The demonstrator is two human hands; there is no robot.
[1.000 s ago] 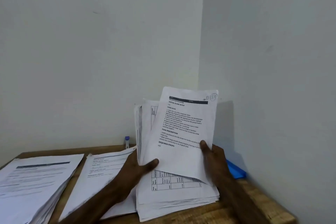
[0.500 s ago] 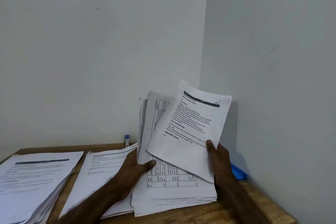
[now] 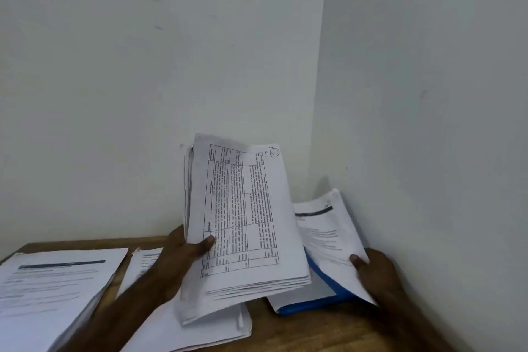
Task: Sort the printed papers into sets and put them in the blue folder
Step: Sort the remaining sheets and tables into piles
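My left hand [image 3: 183, 254] grips a thick stack of printed papers [image 3: 245, 208], held tilted up off the table, with a table-printed page on top and my thumb across its lower left. My right hand [image 3: 374, 271] pinches a single printed sheet [image 3: 325, 231] with a dark header bar, holding it low over the blue folder [image 3: 323, 291]. The folder lies at the right, near the wall corner, with white paper showing in it.
A pile of printed papers [image 3: 54, 288] sits at the left of the wooden table [image 3: 314, 331]. Another pile [image 3: 177, 328] lies under my left forearm. Walls close the back and the right side.
My right hand has carried the header sheet off the stack, rightward and down over the blue folder. The table-printed page now tops the stack in my left hand.
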